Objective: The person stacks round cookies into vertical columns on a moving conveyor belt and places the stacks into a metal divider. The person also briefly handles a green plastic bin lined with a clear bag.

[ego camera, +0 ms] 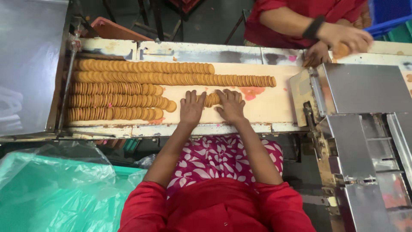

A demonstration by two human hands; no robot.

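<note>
Two hands pressing toward each other at the middle of the frame, bracketing a short stack of biscuits (211,99) standing on edge on the pale surface (266,107). Left hand (191,107) lying flat with fingers spread, palm down, its fingertips butting the stack's left end; right hand (231,105) likewise splayed, its fingers draped over the stack's right end, so neither clenched but both squeezing the little row between them rather than wrapping round it. Handling judged as follows: thin, round, dry and light discs, rigid yet brittle, likely chipping or snapping under a hard pinch, and apt to fan out or topple once end pressure slackens. Best hold probably at the two end faces of the row, pushing gently inward, keeping the discs packed like coins in a roll, with fingertips resting lightly on top for steadying. Sitting in the upper left of the frame, four long rows of biscuits (141,77) on edge, running left to right, the top pair reaching well past the hands toward the right. Lying flat just left of the left hand, one loose biscuit (171,106). Working at the upper right, another person's hands (343,38), red sleeved, apparently gripping more biscuits near a metal chute (365,86). Filling the lower left, a green plastic sheet (51,193).
</note>
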